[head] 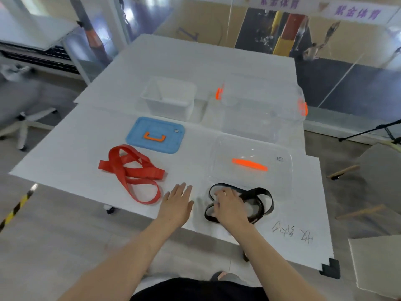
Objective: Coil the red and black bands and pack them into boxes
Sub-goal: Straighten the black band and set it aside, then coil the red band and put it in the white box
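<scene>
A red band (pixel 134 170) lies in loose loops on the white table, left of centre. A black band (pixel 260 200) lies in tangled loops near the front edge at the right. My right hand (pixel 230 208) rests on top of the black band, fingers bent onto its loops. My left hand (pixel 176 205) is flat and open on the table between the two bands, touching neither. A small white box (pixel 171 98) and a large clear box (pixel 260 109) with orange latches stand open at the back.
A blue lid (pixel 155 134) with an orange handle lies in front of the white box. A clear lid (pixel 249 164) with an orange handle lies just behind the black band. Handwriting (pixel 290 232) marks the table (pixel 76 148) at the front right.
</scene>
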Demonstrator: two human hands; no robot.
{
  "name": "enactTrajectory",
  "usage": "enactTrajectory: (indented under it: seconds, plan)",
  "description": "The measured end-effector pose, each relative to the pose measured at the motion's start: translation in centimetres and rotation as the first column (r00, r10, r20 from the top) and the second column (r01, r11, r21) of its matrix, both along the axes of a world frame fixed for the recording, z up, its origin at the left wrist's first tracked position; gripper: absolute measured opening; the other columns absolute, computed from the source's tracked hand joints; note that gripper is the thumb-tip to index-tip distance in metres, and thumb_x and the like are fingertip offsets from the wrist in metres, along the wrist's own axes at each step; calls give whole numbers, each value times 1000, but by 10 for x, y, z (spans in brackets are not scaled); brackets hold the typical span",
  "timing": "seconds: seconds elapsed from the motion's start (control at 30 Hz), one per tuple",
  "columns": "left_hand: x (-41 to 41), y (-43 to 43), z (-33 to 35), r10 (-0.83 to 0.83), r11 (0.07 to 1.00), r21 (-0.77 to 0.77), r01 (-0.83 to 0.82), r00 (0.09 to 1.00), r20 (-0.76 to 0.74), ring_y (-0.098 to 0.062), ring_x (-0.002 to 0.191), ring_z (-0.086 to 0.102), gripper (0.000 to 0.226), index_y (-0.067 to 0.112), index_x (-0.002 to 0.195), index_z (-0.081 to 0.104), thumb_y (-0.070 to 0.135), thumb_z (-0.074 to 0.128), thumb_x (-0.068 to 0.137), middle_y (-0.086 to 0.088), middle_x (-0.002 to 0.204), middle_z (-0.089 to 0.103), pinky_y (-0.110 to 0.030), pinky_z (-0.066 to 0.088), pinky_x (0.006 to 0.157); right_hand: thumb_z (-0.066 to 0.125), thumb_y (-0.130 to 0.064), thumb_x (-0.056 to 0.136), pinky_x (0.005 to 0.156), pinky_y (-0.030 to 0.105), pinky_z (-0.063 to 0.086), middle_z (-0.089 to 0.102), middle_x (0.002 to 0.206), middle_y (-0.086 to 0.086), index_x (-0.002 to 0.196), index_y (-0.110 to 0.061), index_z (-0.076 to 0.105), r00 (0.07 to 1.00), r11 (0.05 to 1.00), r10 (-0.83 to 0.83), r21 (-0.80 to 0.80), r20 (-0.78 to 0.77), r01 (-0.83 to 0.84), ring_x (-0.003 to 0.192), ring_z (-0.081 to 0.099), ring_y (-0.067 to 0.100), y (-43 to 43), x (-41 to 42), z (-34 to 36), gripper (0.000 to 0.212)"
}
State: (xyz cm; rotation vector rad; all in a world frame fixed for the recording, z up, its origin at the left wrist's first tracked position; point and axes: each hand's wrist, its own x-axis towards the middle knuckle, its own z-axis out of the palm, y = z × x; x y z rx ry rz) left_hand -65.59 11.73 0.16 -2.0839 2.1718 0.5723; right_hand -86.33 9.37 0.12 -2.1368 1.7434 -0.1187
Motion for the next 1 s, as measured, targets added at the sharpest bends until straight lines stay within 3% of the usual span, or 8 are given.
enactTrajectory:
  seconds: [0.1,0.43,0.77,0.87,1.0]
  plan:
    - [54,2,2,31,999,17,-31,999,20,-32,157,28,60,19,163,25,41,41,108,-10,170,29,-51,31,123,52,-31,102,104,43,48,57,139,2,134,-20,61,999,999,45,10,-18,-45,130,52,29,-12,55,1,35]
    - [254,-12,0,52,998,37,-52,999,0,-31,156,26,59,19,160,30,38,41,106,-10,165,33,-50,31,123,52,-32,102,99,44,50,58,143,4,138,-21,61,995,997,51,64,-83,-46,128,55,29,-22,250,11,39]
    - [326,-34,-20,68,994,91,-63,997,-42,-31,154,31,58,20,161,29,39,42,107,-9,166,35,-48,34,122,54,-34,101,101,41,52,58,142,4,136,-21,57,992,995,29,101,-124,-17,125,56,27,-46,302,2,38]
    - [330,-37,-26,44,992,124,-38,998,-39,-30,154,32,57,21,161,30,37,43,108,-7,166,35,-48,34,122,62,-46,96,103,41,50,56,146,3,140,-24,54,986,979,101,188,-132,-75,129,54,26,-52,300,-7,51]
    - [327,-45,-31,-18,991,131,23,999,-45,-30,156,30,56,21,161,32,33,46,108,-6,168,33,-48,33,123,75,-69,74,107,44,49,49,153,0,151,-30,43,985,925,106,376,-140,-46,135,51,25,-54,281,-28,92]
